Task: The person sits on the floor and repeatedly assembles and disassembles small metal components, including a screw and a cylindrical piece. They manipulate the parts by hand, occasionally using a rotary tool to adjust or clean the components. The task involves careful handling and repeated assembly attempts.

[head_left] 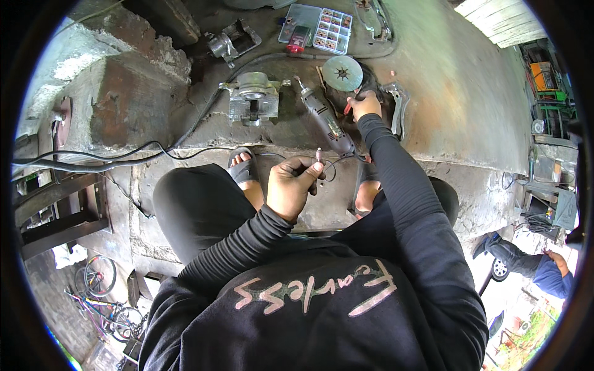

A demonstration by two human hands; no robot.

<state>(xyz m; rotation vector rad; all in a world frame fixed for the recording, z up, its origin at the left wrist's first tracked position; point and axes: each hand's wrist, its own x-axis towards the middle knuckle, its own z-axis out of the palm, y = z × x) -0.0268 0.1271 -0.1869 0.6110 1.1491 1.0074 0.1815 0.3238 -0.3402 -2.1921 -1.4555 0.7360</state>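
Observation:
My left hand (291, 188) is closed in front of my body, thumb and finger pinching a small metal cylinder (318, 154) that points up. Farther off, to the right, the fingers of my right hand (366, 106) are closed around a slim tool with a red part (348, 108) showing; the rest of it is hidden. Just beyond that hand lies a round greenish disc (342, 74) with a star-shaped centre. A grey rotary tool (326, 121) rests between the two hands, its bit pointing away. To its left stands a metal brake caliper (252, 99).
Locking pliers (397, 106) lie right of my right hand. Farther back are a metal bracket (235, 42), a compartment box of small parts (333, 31) and a red-and-dark case (298, 38). A cable (204, 117) curves across the left. A person (538, 263) is at far right.

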